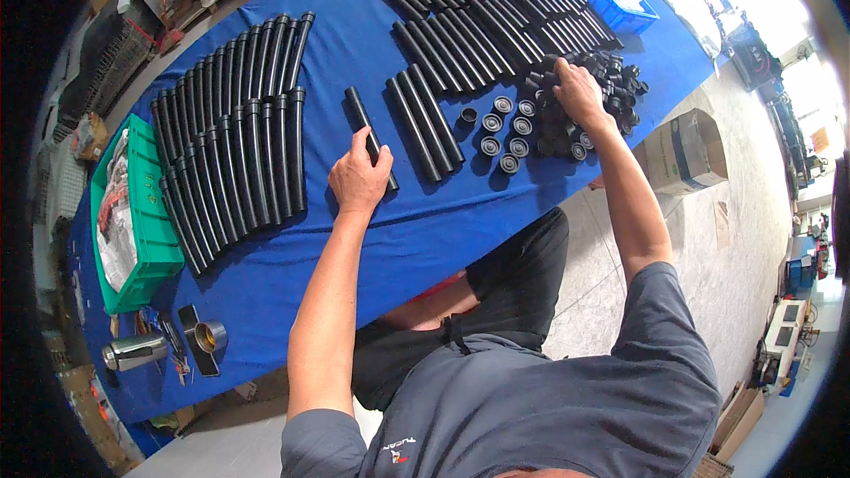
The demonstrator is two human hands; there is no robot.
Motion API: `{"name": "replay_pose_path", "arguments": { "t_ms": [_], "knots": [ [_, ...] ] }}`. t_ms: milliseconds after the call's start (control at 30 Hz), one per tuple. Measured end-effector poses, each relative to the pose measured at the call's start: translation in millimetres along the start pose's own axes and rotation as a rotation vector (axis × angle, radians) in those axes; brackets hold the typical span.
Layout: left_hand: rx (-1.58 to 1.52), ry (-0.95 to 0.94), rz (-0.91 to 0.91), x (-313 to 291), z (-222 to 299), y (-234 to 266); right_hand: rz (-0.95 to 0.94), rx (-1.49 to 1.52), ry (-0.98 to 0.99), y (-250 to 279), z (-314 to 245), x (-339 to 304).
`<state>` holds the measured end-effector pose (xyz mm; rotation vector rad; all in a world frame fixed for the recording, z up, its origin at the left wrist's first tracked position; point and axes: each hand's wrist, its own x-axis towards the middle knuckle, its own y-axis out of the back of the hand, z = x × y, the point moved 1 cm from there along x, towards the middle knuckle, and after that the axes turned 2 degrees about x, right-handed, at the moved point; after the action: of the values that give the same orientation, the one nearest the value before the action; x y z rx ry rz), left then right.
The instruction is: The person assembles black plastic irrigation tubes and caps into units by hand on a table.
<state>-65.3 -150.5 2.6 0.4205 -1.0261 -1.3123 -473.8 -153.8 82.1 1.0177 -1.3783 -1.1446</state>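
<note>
My left hand (361, 173) is closed around the lower part of a black tube (359, 111) lying on the blue cloth. Just right of it, several bare black tubes (421, 128) rest side by side. At the right, my right hand (580, 96) is over a heap of small black caps (620, 80), its fingers bent down among them. What sits between those fingertips is hidden. Between the tubes and the heap, several round caps (503, 104) stand apart in loose rows, beside one darker cap (468, 115).
Capped black tubes (235, 124) lie in two rows at left. More bare tubes (478, 26) fill the far right. A green crate (159, 212), a metal flask (133, 352), a phone (199, 341) and a tape roll (211, 336) are at left; a blue tray (633, 19) is far right.
</note>
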Motion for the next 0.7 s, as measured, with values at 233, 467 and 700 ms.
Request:
{"name": "replay_pose_path", "arguments": {
  "t_ms": [233,467,700],
  "knots": [
    [-0.010,-0.002,-0.008,0.0,0.8,2.1,0.227,0.249,0.146,37.5,-18.3,-3.3],
    [-0.007,-0.004,0.003,0.4,-0.7,0.1,-0.020,0.228,0.471,17.7,-96.5,7.9],
    [-0.043,0.067,-0.092,2.2,12.3,6.1,-0.124,0.055,0.504,-20.6,-108.5,15.1]
  ]
}}
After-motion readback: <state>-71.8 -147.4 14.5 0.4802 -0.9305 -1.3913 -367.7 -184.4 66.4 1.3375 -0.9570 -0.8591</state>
